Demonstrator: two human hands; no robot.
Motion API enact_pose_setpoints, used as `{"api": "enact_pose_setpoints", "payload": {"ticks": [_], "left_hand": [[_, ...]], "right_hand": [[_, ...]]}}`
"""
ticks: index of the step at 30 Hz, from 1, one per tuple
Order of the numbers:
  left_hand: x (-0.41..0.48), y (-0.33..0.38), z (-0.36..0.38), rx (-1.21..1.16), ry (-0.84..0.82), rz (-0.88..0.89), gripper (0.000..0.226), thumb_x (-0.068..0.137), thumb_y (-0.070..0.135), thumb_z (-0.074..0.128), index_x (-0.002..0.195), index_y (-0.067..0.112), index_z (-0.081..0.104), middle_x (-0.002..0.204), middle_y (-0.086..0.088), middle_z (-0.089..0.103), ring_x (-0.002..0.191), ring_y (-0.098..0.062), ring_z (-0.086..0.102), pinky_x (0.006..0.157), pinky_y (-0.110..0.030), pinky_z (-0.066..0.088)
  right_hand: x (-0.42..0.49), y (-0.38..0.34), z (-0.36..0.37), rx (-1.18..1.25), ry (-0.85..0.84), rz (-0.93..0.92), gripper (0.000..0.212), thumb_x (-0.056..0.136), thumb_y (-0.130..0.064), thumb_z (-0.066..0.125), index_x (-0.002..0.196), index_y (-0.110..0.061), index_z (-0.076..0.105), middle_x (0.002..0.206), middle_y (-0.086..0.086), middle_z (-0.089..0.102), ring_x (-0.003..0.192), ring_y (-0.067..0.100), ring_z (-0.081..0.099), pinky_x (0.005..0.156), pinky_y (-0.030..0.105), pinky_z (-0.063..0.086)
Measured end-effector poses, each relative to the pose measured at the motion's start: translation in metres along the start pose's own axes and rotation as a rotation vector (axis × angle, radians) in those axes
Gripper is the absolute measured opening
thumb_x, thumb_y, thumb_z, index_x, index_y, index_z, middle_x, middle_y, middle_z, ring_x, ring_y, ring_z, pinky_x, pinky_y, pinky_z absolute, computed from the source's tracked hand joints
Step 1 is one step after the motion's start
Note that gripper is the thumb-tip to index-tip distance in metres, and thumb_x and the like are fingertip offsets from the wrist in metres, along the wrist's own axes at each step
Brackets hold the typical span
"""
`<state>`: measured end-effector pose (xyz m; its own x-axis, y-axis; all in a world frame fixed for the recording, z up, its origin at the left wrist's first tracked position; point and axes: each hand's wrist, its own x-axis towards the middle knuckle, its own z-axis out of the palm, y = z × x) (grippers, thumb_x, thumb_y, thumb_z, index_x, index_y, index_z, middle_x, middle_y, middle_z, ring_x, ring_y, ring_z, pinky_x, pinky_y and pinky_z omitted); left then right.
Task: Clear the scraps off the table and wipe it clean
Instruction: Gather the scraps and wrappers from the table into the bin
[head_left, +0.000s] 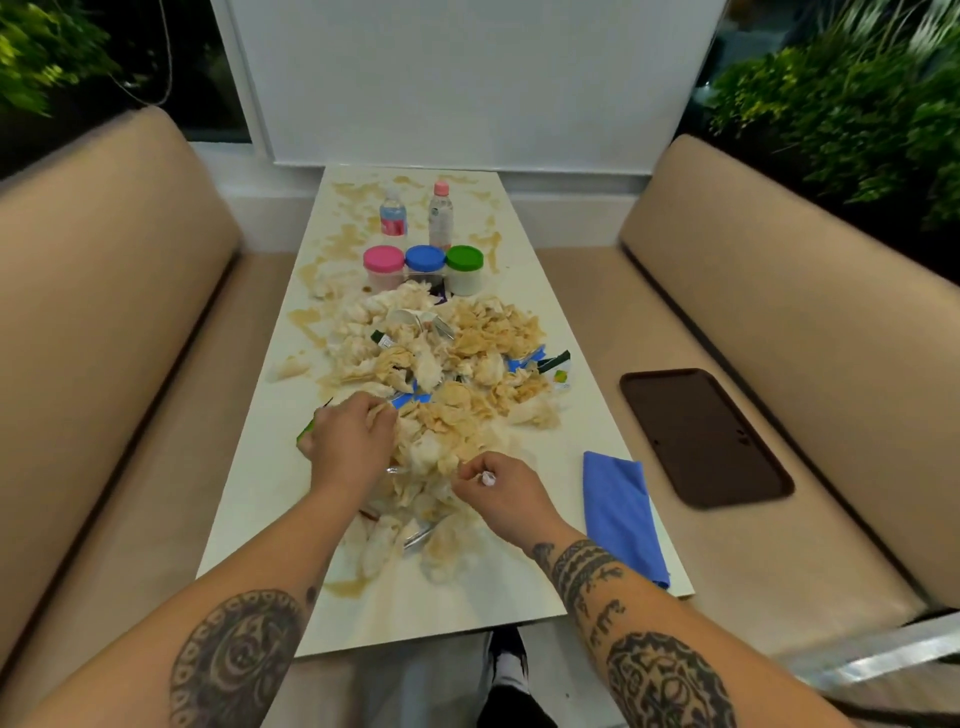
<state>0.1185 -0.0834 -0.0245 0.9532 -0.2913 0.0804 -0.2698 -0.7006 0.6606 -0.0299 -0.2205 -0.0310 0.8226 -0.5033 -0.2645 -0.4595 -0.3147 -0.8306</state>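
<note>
Left hand (349, 441) clutching scraps (441, 374), right hand (498, 491) pinching a scrap; heap running lengthwise along worktop (270, 519).

A heap of scraps (441, 374) covers the middle of the table (270, 519). Three jars (423, 267) stand at 12 o'clock, two bottles (415, 213) behind them. A cloth (621, 514) lies at 4 o'clock.

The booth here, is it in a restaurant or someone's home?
Probably a cafe or restaurant booth, though I can't be sure. Two padded beige benches face each other across a long narrow table, a dark serving tray lies on one seat, and planted greenery flanks the booth.
</note>
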Motion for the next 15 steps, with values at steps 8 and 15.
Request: {"api": "enact_pose_setpoints", "payload": {"ticks": [8,15], "left_hand": [[-0.018,0.013,-0.046,-0.488,0.094,-0.089,0.049,0.105,0.052,0.04,0.083,0.009,0.049,0.081,0.003,0.056,0.077,-0.022,0.05,0.068,-0.038,0.04],[-0.035,-0.026,-0.057,-0.946,0.151,-0.454,0.044,0.094,0.063,0.052,0.091,0.019,0.049,0.094,0.004,0.077,0.088,-0.026,0.065,0.079,-0.044,0.054]], "right_hand": [[-0.018,0.021,0.025,-0.307,-0.049,-0.014,0.034,0.087,-0.042,0.07,0.117,-0.027,0.067,0.118,0.0,0.063,0.107,0.018,0.061,0.076,0.026,0.041],[-0.029,0.027,0.055,-0.479,-0.042,-0.004,0.053,0.081,-0.045,0.076,0.124,-0.021,0.054,0.119,0.003,0.056,0.104,0.027,0.062,0.076,0.03,0.044]]}}
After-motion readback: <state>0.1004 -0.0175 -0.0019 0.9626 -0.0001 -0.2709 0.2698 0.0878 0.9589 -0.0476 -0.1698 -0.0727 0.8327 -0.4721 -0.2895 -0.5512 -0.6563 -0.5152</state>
